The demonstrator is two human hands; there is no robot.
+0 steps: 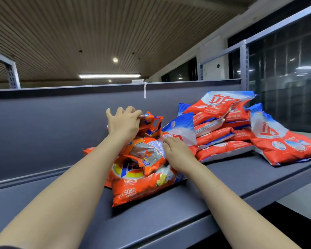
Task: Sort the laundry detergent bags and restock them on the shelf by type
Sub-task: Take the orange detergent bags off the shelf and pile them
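On a dark grey shelf, seen from the head camera: two heaps of laundry detergent bags. Centre, an orange pile, bags slumped over each other, the front one lying flat near the shelf edge. Right of it and touching, a red-and-blue stack leaning against the back panel, with one more red-and-blue bag lying slanted further right.

Left hand at the top of the orange pile, fingers curled and pinching the crumpled top edge of an upright orange bag. Right hand lower, palm down, fingers pressed together on the pile's right side, just where a red-and-blue bag overlaps.

Probably squaring up the orange pile. Best done by holding the bag by its seam, steadying the heap underneath, and keeping orange clear of red-and-blue so the types stay apart.
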